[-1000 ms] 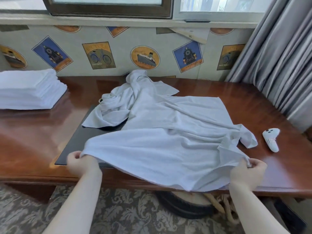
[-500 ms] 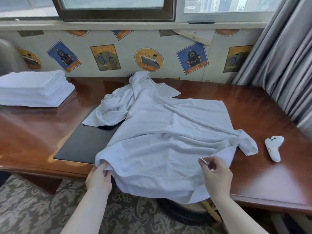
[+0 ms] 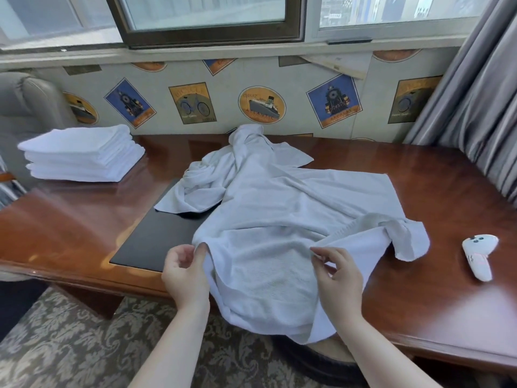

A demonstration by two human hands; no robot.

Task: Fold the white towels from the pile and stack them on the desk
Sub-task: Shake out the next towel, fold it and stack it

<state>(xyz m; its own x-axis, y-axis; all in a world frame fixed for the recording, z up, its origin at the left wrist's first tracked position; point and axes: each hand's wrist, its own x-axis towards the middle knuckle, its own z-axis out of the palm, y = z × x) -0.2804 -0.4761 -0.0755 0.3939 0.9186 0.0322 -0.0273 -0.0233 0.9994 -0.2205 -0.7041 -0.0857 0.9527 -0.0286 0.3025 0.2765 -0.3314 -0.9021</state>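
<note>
Towel (image 3: 279, 219): spread rumpled on desk (image 3: 70, 228), near edge draped over.
Left hand (image 3: 186, 273): pinching towel edge.
Right hand (image 3: 337, 275): pinching bunched edge.
Stack (image 3: 81, 154): far left.
Risk: uneven corners, crooked fold.

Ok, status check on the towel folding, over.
Left hand and right hand each pinch the near edge of the spread towel. Folded stack sits far left on the desk. White controller lies right, clear of the towel.
</note>
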